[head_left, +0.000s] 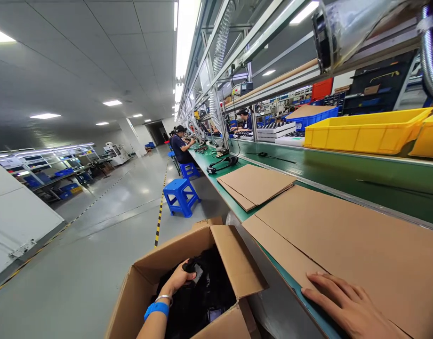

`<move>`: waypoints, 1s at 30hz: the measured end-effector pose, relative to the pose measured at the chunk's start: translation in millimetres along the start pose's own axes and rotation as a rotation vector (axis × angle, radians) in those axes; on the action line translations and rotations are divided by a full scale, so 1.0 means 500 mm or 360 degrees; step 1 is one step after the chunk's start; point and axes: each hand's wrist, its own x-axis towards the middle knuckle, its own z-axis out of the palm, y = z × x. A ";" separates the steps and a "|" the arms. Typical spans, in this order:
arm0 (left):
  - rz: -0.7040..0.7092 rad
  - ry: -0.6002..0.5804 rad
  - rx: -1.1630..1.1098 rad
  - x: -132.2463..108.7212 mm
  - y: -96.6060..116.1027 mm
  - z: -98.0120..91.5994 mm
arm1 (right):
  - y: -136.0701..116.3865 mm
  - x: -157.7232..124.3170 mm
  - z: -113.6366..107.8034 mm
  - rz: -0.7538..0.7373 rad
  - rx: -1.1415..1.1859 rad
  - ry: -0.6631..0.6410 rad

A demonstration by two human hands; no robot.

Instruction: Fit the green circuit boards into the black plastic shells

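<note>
Left hand was down in the open carton, near left, fingers closed round a small black part. Right hand lay flat, spread, empty, on the cardboard sheet. We judged the part might snag on the black goods beneath and slip our grip.

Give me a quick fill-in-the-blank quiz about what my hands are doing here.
1. The left hand grips a black item inside the open ____.
2. The right hand lies flat on a sheet of ____.
3. The nearest stool is ____.
4. The largest bin across the bench is ____.
Missing words: box; cardboard; blue; yellow.
</note>
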 end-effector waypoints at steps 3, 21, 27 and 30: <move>0.0117 0.0066 -0.0288 -0.069 0.031 -0.018 | -0.008 0.009 -0.008 0.0057 0.0111 -0.0058; 0.1354 -0.1474 0.0166 -0.438 0.751 0.649 | -0.129 -0.263 -0.425 0.0807 0.0666 0.0653; 0.1753 -0.1696 0.0692 -0.581 0.848 0.933 | -0.061 -0.595 -0.472 0.1682 0.0730 0.0907; 0.1932 -0.1684 0.1018 -0.624 0.871 1.025 | -0.056 -0.695 -0.483 0.1874 0.0540 0.0666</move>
